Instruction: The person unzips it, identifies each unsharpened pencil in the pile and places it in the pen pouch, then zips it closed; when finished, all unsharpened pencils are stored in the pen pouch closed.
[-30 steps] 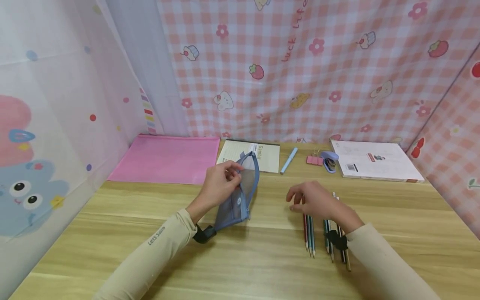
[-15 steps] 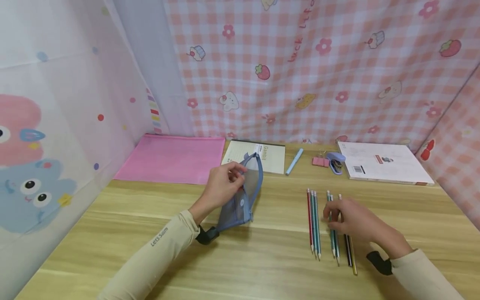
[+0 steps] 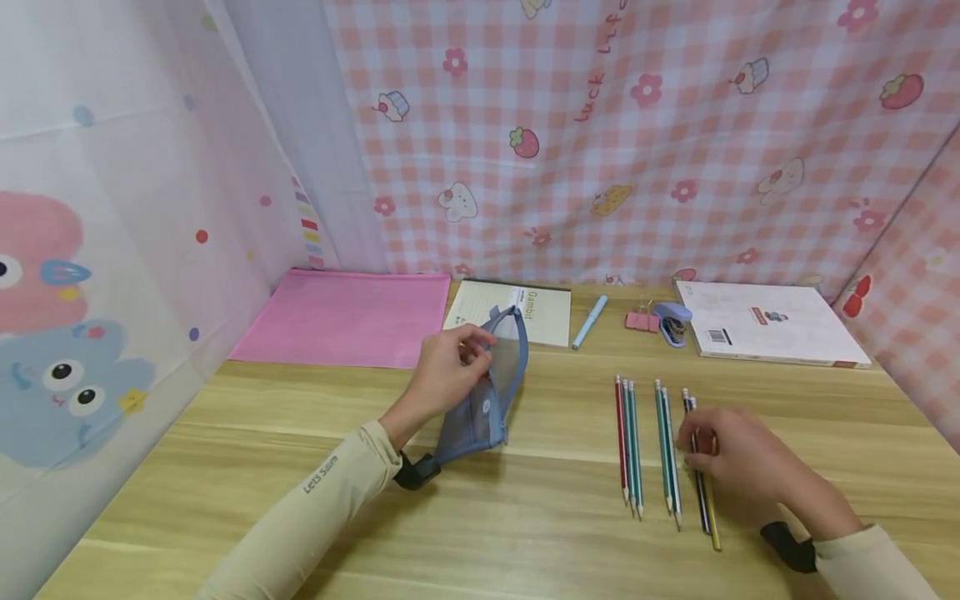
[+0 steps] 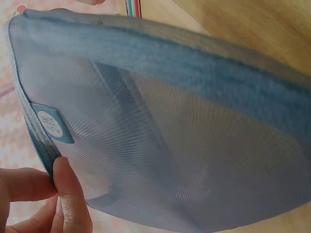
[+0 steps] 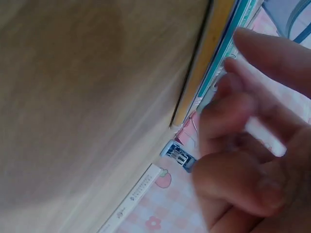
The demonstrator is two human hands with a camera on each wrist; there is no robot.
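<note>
Left hand (image 3: 444, 367) pinches a mesh pouch (image 3: 480, 425); right hand (image 3: 738, 454) hangs at the pencils

In the head view, the pouch stands on the wooden table (image 3: 540, 533) in front of the person, its zipped mouth gaping. The pencils lie to its right in three loose groups: a red pencil (image 3: 622, 442) beside two green ones, another pair, then dark and yellow ones partly under the right hand.

The left wrist view alone shows the grip closely: thumb (image 4: 70, 204) and forefinger clamp the pouch's edge, just below a blue tab (image 4: 52, 124) with a pale round emblem. The mesh is blue-grey and see-through, bordered by denser blue trim, and a darker band crosses it inside or behind; which, I cannot tell.

From the right wrist, the right hand's fingers are loosely bent and apart, near the yellow pencil (image 5: 204, 60); whether they touch any pencil is unclear.

Along the back of the table lie a pink file bag (image 3: 345, 321), its contents hidden, a notebook (image 3: 549, 321), a light blue pen (image 3: 590, 322), a pink binder clip (image 3: 642, 322), a lavender stapler (image 3: 672, 314) and a white book (image 3: 772, 329).
</note>
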